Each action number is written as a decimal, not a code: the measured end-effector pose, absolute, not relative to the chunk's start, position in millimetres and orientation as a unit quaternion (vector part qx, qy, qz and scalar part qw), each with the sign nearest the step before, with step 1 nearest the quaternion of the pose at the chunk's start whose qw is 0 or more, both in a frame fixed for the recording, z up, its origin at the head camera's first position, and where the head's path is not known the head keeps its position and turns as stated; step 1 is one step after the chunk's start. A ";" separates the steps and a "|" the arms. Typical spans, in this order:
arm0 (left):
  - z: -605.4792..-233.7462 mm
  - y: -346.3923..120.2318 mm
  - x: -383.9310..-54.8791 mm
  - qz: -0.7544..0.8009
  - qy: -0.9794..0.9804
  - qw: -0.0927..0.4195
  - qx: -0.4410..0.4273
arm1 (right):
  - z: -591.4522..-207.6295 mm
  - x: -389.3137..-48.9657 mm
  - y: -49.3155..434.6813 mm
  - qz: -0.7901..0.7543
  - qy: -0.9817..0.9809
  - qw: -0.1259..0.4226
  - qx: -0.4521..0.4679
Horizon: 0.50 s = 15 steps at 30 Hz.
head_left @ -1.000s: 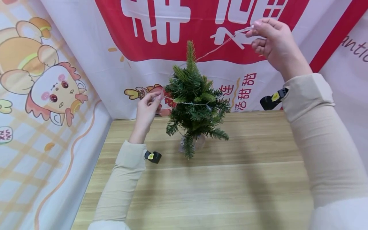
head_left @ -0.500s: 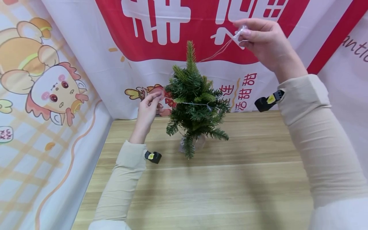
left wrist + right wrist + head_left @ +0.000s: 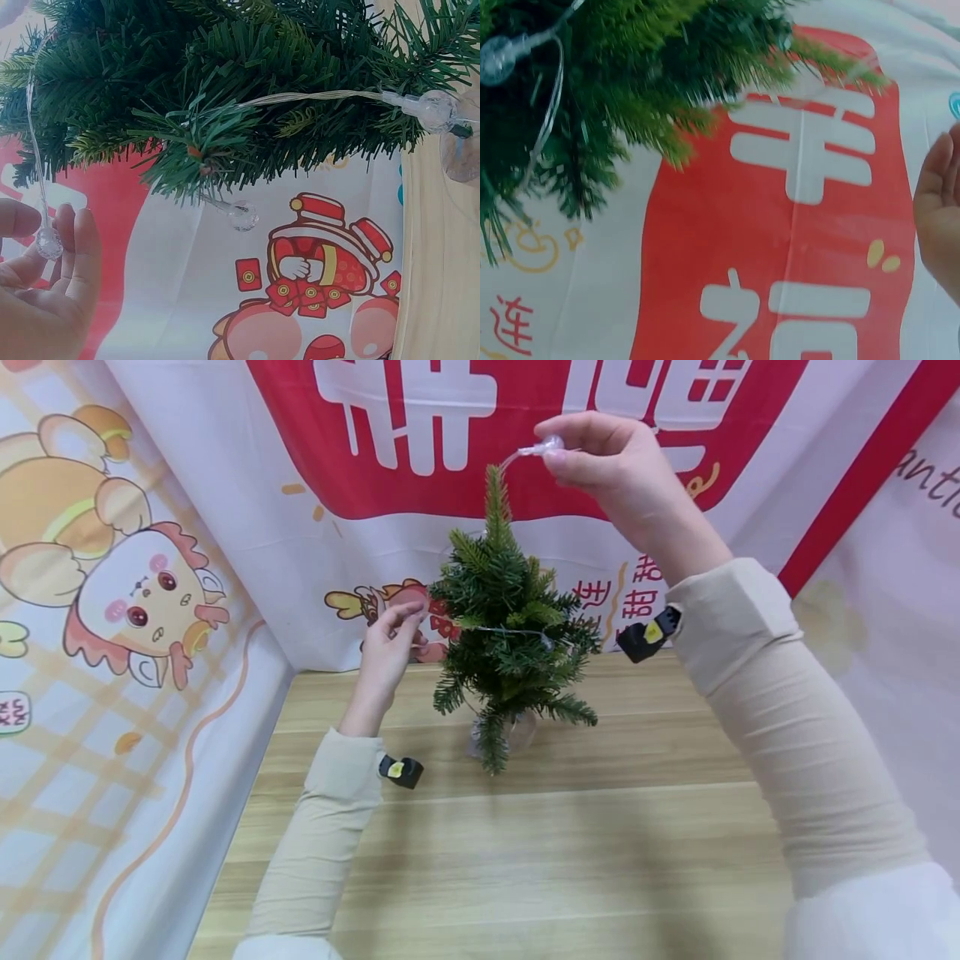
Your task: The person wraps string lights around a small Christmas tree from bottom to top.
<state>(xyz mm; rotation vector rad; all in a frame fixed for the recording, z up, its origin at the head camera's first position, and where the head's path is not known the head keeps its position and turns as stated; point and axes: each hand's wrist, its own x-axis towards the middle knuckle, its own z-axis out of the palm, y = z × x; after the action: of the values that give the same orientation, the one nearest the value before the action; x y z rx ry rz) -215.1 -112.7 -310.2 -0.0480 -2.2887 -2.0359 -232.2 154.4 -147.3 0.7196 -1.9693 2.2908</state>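
A small green Christmas tree stands on the wooden table, a string of clear bulb lights running across its branches. Above and to the right of the tip, my right hand pinches a clear bulb of the string between thumb and fingers. Wire from this bulb runs to the treetop. Left of the tree, my left hand holds another bulb between thumb and fingers, its wire leading up to the branches. In the right wrist view only part of the right hand shows, without its bulb.
Behind the tree hangs a red and white printed cloth. A cartoon-printed cloth covers the left side. The wooden table extends in front of the tree. A clear round piece shows under the lower branches.
My right hand has moved left, from well right of the tree to near its tip, bringing the bulb and wire along. My left hand stays in place.
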 end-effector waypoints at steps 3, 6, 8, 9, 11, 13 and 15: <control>-310.9 -113.2 -214.8 -0.662 -0.748 0.039 -0.016 | -149.8 -232.4 145.1 0.729 -0.647 0.036 0.221; -311.6 -113.9 -214.9 -0.659 -0.751 0.039 -0.018 | -152.3 -233.6 138.0 0.724 -0.655 0.052 0.210; -312.1 -114.6 -215.2 -0.656 -0.753 0.039 -0.021 | -154.1 -235.0 134.0 0.720 -0.662 0.060 0.200; -312.2 -114.8 -215.2 -0.655 -0.754 0.040 -0.021 | -154.7 -235.8 131.9 0.718 -0.665 0.063 0.194; -312.2 -115.0 -215.1 -0.654 -0.755 0.040 -0.021 | -156.0 -237.4 127.7 0.712 -0.675 0.069 0.182; -312.3 -114.8 -214.9 -0.654 -0.755 0.040 -0.022 | -157.3 -239.4 123.7 0.708 -0.682 0.075 0.167; -312.2 -114.6 -214.4 -0.654 -0.755 0.038 -0.022 | -158.7 -241.6 120.0 0.706 -0.687 0.084 0.153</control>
<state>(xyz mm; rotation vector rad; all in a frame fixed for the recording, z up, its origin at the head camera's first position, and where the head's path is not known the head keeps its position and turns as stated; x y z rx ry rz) -214.4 -114.6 -312.2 -0.0664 -2.3164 -2.0083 -241.6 120.0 -158.7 0.4571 -2.0483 2.1057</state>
